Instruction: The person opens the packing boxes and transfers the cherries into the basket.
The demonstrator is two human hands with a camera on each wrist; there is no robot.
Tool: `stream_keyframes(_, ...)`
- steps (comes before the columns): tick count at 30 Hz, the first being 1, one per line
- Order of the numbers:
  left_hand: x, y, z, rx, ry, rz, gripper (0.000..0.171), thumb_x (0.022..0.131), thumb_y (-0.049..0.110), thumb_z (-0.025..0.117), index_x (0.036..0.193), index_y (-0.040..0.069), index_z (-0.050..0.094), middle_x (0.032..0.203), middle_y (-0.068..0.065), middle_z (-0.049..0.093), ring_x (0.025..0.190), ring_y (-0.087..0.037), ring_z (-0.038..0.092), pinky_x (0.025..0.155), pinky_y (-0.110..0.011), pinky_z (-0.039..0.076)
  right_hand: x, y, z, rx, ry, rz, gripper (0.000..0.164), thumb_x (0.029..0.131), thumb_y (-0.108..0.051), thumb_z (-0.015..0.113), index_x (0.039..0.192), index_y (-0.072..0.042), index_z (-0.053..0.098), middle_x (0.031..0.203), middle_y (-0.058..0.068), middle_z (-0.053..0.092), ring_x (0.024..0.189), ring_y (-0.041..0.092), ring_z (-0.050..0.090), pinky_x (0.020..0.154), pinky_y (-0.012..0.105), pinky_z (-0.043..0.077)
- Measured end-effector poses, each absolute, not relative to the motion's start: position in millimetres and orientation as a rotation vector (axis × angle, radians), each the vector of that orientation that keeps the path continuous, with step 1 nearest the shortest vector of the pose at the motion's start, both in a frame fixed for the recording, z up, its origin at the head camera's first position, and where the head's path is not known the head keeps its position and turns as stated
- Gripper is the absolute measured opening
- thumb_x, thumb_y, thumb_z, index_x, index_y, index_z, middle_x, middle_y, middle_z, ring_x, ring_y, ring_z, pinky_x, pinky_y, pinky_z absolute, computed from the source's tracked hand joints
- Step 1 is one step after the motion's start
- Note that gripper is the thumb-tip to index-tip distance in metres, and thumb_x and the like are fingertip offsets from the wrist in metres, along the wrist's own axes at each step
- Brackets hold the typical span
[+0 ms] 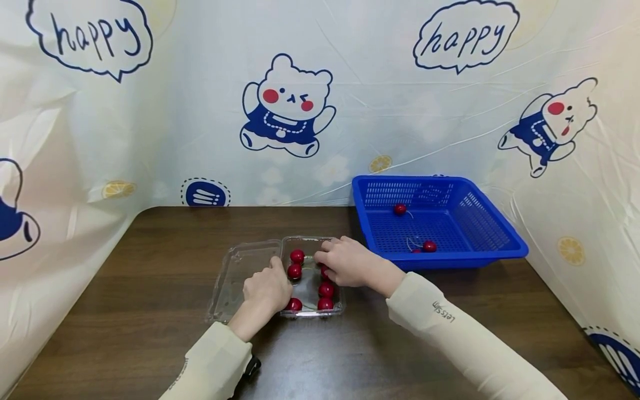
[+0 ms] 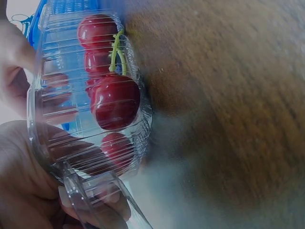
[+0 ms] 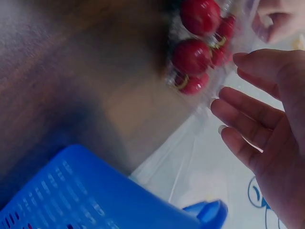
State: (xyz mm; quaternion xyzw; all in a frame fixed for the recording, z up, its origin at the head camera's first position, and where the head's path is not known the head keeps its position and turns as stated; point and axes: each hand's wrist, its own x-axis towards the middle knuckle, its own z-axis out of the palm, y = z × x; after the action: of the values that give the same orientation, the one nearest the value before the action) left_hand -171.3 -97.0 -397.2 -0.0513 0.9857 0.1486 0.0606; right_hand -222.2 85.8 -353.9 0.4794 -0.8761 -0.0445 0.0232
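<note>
A clear plastic clamshell box [image 1: 312,314] lies unfolded on the table, its lid [image 1: 231,275] spread to the left. Several red cherries [image 1: 326,290] with green stems sit inside along both sides. My left hand [image 1: 267,286] grips the box at the hinge side; in the left wrist view the thumb reaches inside and fingertips [image 2: 112,202] show beneath the hinge. Over the far right part of the box is my right hand [image 1: 350,262], partly covering a cherry. The right wrist view shows its fingers [image 3: 248,114] spread and loosely bent beside the rim, with nothing between them.
A blue slotted plastic basket [image 1: 450,259] stands at the back right, close to the right forearm. A few stemmed cherries [image 1: 429,246] lie in it. A printed cloth [image 1: 375,100] hangs behind and beside the brown wooden table [image 1: 165,266].
</note>
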Motion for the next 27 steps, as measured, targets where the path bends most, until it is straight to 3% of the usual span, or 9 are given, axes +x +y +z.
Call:
stream_keyframes(7, -170.5, -96.9, -397.2, -0.156, 2.978, 0.451, 0.029, 0.087, 0.019, 0.053, 0.105, -0.003, 0.046, 0.084, -0.026, 0.07, 0.068, -0.039, 0.064, 0.057, -0.051, 0.051, -217.8, 80.4, -364.9, 1.489, -2.719, -0.297, 0.025, 0.088, -0.02, 0.065, 0.112, -0.016, 0.068, 0.106, 0.007, 0.072, 0.099, 0.024, 0.065, 0.091, 0.041, 0.052)
stream_keyframes(18, -171.4, -97.1, -397.6, -0.153, 2.982, 0.46, 0.028, 0.088, 0.019, 0.052, 0.104, -0.002, 0.046, 0.085, -0.026, 0.07, 0.07, -0.04, 0.065, 0.058, -0.052, 0.051, -214.4, 75.3, -374.4, 1.47, -2.722, -0.362, 0.018, 0.089, -0.017, 0.063, 0.106, -0.017, 0.07, 0.099, 0.005, 0.071, 0.092, 0.022, 0.063, 0.084, 0.037, 0.05)
stream_keyframes(27, -171.8, -97.4, -398.5, -0.153, 2.988, 0.464, 0.026, 0.087, 0.018, 0.051, 0.103, -0.002, 0.046, 0.084, -0.026, 0.07, 0.07, -0.04, 0.065, 0.058, -0.052, 0.051, -215.4, 72.6, -374.0, 1.468, -2.797, -0.338, 0.026, 0.086, -0.017, 0.069, 0.112, -0.017, 0.069, 0.106, 0.006, 0.072, 0.099, 0.024, 0.062, 0.098, 0.043, 0.049)
